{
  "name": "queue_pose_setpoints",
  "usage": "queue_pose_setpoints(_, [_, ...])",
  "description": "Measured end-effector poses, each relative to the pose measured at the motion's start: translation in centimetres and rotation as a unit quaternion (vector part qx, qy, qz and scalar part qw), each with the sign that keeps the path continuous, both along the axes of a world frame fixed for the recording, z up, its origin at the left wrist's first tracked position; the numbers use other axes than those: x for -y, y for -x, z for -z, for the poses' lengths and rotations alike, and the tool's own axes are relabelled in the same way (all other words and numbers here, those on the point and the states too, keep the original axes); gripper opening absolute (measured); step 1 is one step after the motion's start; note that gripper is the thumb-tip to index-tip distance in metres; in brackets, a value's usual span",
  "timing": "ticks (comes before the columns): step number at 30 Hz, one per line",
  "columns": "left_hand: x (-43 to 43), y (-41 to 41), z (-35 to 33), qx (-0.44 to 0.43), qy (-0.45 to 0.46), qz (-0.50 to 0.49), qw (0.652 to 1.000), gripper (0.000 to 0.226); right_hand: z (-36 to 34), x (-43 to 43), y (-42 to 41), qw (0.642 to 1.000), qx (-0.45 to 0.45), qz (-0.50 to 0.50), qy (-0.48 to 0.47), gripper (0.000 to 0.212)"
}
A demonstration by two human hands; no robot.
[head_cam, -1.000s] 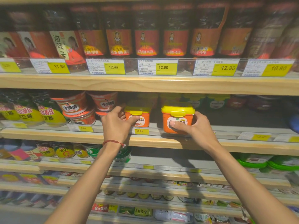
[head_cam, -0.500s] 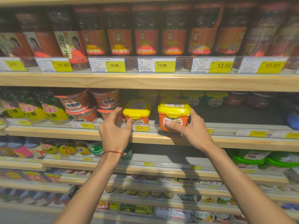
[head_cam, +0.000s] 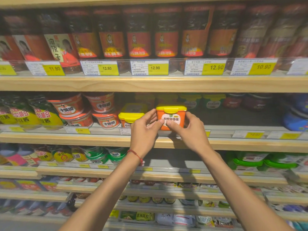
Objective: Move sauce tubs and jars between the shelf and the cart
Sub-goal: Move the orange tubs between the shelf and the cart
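Both hands — left hand (head_cam: pixel 145 130), right hand (head_cam: pixel 191 130) — grip the orange sauce tub (head_cam: pixel 171 116) at the shelf (head_cam: pixel 66 139) edge.

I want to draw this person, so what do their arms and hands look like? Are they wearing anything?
Both arms are bare, with no sleeves in view and no gloves. The left hand has a thin red string bracelet round its wrist. The right hand wears nothing that shows: no ring, watch or band.
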State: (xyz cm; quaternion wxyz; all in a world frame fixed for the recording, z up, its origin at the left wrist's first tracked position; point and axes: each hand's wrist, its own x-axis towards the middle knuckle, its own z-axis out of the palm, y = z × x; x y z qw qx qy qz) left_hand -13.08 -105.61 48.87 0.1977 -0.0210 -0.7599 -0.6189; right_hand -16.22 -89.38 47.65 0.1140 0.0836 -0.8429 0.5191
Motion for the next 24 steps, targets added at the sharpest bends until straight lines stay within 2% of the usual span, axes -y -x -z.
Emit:
queue_pose_setpoints(2, [-0.1, 0.6, 0.1, 0.002, -0.001, -0.036, 0.999, 0.051, -0.4, 0.0, 0.2, 1.000, 0.016, -0.012, -0.006, 0.041])
queue_pose_setpoints(4, [0.0, 1.1, 0.1, 0.006, 0.000, -0.067, 0.998, 0.049, -0.8, 0.0, 0.6, 0.999, 0.030, -0.011, -0.038, 0.034])
queue_pose_setpoints(10, [0.7, 1.8, 0.4, 0.023, 0.008, -0.105, 0.994, 0.046, -1.4, 0.5, 1.7, 0.996, 0.055, -0.020, -0.067, 0.040])
queue_pose_setpoints(15, [1.3, 2.1, 0.5, 0.008, 0.066, -0.125, 0.990, 0.040, -0.7, 1.3, 2.6, 0.996, 0.049, 0.020, -0.069, 0.051])
queue_pose_setpoints(20, [1.4, 2.3, 0.7, 0.000, 0.053, -0.146, 0.988, 0.036, -0.5, 1.8, 2.9, 0.996, 0.044, 0.038, -0.064, 0.052])
queue_pose_setpoints(24, [1.2, 2.6, 1.2, 0.009, 0.049, -0.155, 0.987, 0.034, -0.2, 2.1, 2.8, 0.997, 0.036, 0.036, -0.063, 0.042])
